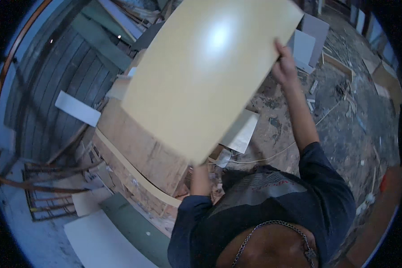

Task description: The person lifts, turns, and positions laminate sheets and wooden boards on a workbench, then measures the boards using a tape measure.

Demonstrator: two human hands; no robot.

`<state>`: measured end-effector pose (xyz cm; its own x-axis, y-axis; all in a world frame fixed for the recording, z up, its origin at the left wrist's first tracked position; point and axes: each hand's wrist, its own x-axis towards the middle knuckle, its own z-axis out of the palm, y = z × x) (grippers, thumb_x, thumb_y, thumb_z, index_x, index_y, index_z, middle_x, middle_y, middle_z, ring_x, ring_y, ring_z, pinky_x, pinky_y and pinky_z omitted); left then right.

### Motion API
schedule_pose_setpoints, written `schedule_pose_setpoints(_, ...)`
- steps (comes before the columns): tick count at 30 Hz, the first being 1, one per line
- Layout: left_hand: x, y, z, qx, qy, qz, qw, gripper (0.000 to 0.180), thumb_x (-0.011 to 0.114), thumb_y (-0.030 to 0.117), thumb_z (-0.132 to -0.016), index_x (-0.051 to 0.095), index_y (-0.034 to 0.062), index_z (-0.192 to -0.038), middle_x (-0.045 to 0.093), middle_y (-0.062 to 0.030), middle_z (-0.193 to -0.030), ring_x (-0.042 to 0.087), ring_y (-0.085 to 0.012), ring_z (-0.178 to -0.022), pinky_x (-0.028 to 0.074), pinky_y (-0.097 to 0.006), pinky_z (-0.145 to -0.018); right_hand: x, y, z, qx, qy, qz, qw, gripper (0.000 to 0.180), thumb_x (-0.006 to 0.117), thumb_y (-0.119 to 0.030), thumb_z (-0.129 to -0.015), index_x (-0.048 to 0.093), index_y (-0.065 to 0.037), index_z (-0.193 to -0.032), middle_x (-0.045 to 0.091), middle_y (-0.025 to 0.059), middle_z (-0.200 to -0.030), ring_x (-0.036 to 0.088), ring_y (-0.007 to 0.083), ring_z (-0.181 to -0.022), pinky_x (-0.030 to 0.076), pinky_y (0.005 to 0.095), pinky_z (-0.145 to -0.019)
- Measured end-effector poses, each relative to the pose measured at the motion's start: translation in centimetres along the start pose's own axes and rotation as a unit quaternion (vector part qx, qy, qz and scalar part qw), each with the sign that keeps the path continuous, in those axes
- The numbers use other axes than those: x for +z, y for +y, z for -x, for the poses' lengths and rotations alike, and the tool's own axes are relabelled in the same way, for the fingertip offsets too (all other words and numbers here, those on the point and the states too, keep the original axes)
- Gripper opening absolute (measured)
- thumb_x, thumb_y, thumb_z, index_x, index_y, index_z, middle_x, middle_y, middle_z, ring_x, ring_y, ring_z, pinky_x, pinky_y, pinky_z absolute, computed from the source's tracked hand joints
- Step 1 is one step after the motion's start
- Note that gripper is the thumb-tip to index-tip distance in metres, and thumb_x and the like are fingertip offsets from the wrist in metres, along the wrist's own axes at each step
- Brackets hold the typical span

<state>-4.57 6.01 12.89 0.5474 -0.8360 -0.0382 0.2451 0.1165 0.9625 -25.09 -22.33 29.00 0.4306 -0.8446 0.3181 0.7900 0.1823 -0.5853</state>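
Observation:
A large, glossy, pale yellow panel (196,80) is held up at a slant over a wooden workbench and hides much of it. My right hand (285,67) is closed round the panel's right edge, its thumb on the upper face. At the panel's near corner is my left hand (199,169), holding it from below; its fingers are hidden behind the panel. Under the panel, the plywood bench top (138,149) shows at the left, with a pale strip (129,167) running along its side.
A white board (78,108) juts out left of the bench. White and green sheets (136,228) lean at the lower left, near a rusty metal frame (49,196). A white sheet (242,131) lies beneath the panel's right side. Offcuts and a cardboard box (386,82) litter the right-hand floor.

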Motion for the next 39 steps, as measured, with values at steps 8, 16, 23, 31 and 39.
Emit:
schedule_pose_setpoints(8, -5.9, 1.1, 4.1, 0.025, -0.072, 0.005, 0.997, 0.070, 0.057, 0.027, -0.092, 0.019, 0.0095, -0.148, 0.034, -0.0172, -0.144, 0.038, -0.0277, -0.130, 0.034, -0.042, -0.103, -1.6, -7.8, -4.6, -0.073, -0.150, 0.256, 0.952, 0.034, 0.062, -0.009, -0.088, 0.051, -0.005, -0.120, 0.062, 0.0090, -0.109, 0.063, 0.0150, -0.091, 0.052, 0.0301, -0.081)
schedule_pose_setpoints(16, 6.0, -5.4, 4.2, 0.082, 0.216, 0.136, 0.963, 0.055, 0.066, 0.012, -0.084, 0.038, -0.0013, -0.130, 0.049, -0.0173, -0.123, 0.052, -0.0260, -0.111, 0.045, -0.037, -0.095, 2.4, 6.4, -2.7, 0.072, -0.227, 0.572, 0.785, 0.042, 0.069, -0.021, -0.084, 0.054, -0.006, -0.121, 0.064, 0.0075, -0.100, 0.059, 0.0163, -0.090, 0.049, 0.0306, -0.076)
schedule_pose_setpoints(23, -5.6, -12.9, 3.9, 0.174, 0.442, 0.115, 0.872, 0.044, 0.058, 0.002, -0.089, 0.039, -0.0022, -0.127, 0.051, -0.0139, -0.120, 0.053, -0.0239, -0.106, 0.047, -0.035, -0.089, -10.7, 16.5, 3.0, 0.276, -0.354, 0.655, 0.608, 0.053, 0.074, -0.030, -0.077, 0.054, -0.006, -0.120, 0.061, 0.0121, -0.084, 0.059, 0.0188, -0.075, 0.048, 0.0347, -0.068)
schedule_pose_setpoints(31, -13.1, -16.6, 1.9, 0.149, 0.399, 0.048, 0.903, 0.046, 0.065, 0.009, -0.087, 0.041, 0.0053, -0.127, 0.058, -0.0110, -0.107, 0.057, -0.0212, -0.091, 0.049, -0.041, -0.081, -21.3, 15.2, 17.4, 0.049, -0.121, 0.723, 0.678, 0.051, 0.076, -0.027, -0.075, 0.053, -0.002, -0.114, 0.061, 0.0136, -0.094, 0.060, 0.0302, -0.081, 0.049, 0.0396, -0.072)
schedule_pose_setpoints(39, -18.0, -22.7, -4.1, 0.088, 0.532, -0.247, 0.805, 0.053, 0.061, 0.037, -0.087, 0.048, 0.0025, -0.124, 0.057, -0.0191, -0.115, 0.058, -0.0298, -0.096, 0.047, -0.049, -0.081, -16.0, 18.2, 27.0, 0.209, 0.059, 0.707, 0.673, 0.046, 0.074, -0.024, -0.079, 0.048, 0.000, -0.109, 0.055, 0.0120, -0.081, 0.058, 0.0177, -0.067, 0.049, 0.0323, -0.058)
